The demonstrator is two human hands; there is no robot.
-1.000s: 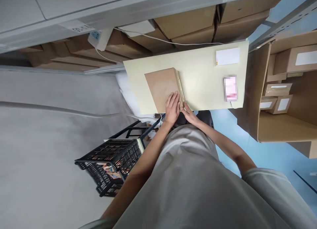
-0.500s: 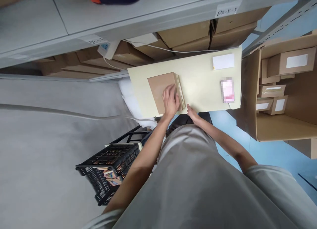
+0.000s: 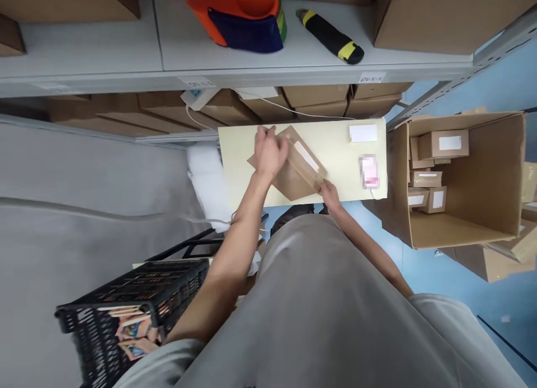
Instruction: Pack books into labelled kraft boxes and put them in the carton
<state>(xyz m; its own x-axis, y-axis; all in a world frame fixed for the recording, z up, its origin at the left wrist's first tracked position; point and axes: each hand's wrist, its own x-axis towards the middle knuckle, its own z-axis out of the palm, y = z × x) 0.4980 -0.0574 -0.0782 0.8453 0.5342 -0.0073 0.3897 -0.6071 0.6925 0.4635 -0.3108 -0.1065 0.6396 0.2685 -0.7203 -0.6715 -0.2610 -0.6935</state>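
A flat brown cardboard box (image 3: pixel 289 181) sits at an angle over the cream tabletop (image 3: pixel 235 144), and a white label shows on its side. My left hand (image 3: pixel 271 150) is bent over the box's far left part, fingers curled against it. At the near right corner, my right hand (image 3: pixel 329 195) grips the box between thumb and fingers. Whether the box rests fully on the table or is partly raised, I cannot tell. To the right on the tabletop lie a white card or pad (image 3: pixel 363 133) and a blurred-out pinkish item (image 3: pixel 370 171) with a cable.
A large open carton (image 3: pixel 465 223) holding several small labelled boxes stands on the right. Above the table runs a grey shelf (image 3: pixel 168 57) with a black-and-yellow utility knife (image 3: pixel 331 36) and an orange-blue tape dispenser (image 3: pixel 247 21). A black crate (image 3: pixel 138 293) is at lower left.
The cardboard box has turned, bringing its labelled side into view. My right hand has gone from the table edge to the box's corner; my left has shifted up and left. The view has tilted upward.
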